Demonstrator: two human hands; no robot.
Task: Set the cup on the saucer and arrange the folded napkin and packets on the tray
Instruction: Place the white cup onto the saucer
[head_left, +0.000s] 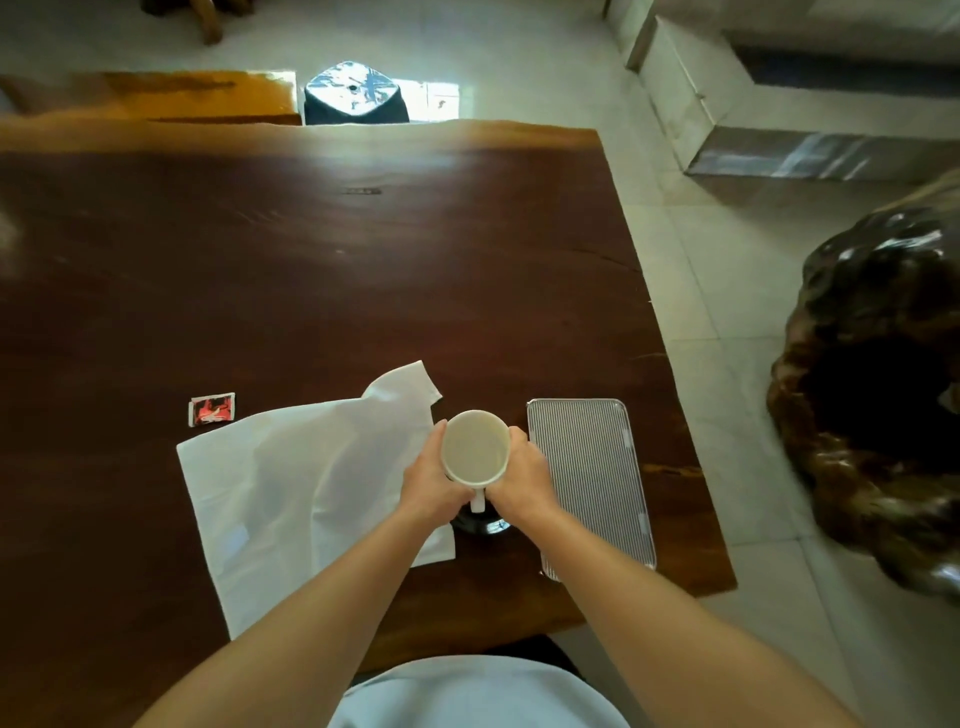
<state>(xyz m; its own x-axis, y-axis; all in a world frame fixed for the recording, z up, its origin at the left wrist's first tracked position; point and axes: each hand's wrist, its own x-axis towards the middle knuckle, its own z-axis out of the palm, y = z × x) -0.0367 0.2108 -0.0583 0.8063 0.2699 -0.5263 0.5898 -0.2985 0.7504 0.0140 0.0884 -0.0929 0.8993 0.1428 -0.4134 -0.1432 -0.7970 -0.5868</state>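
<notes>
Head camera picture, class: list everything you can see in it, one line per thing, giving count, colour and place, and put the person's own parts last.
table: one, dark brown wood, fills most of the view
napkin: one, white, spread flat on the table, left of the cup
packet: one, red and white, on the table beyond the napkin's far left corner
cup: one, white, held between both hands, handle toward the person
saucer: one, dark, mostly hidden below the cup
tray: one, silver, ribbed, empty, right of the cup
stool: one, blue and white, beyond the table's far edge
left hand: one, on the cup's left side
right hand: one, on the cup's right side
</notes>
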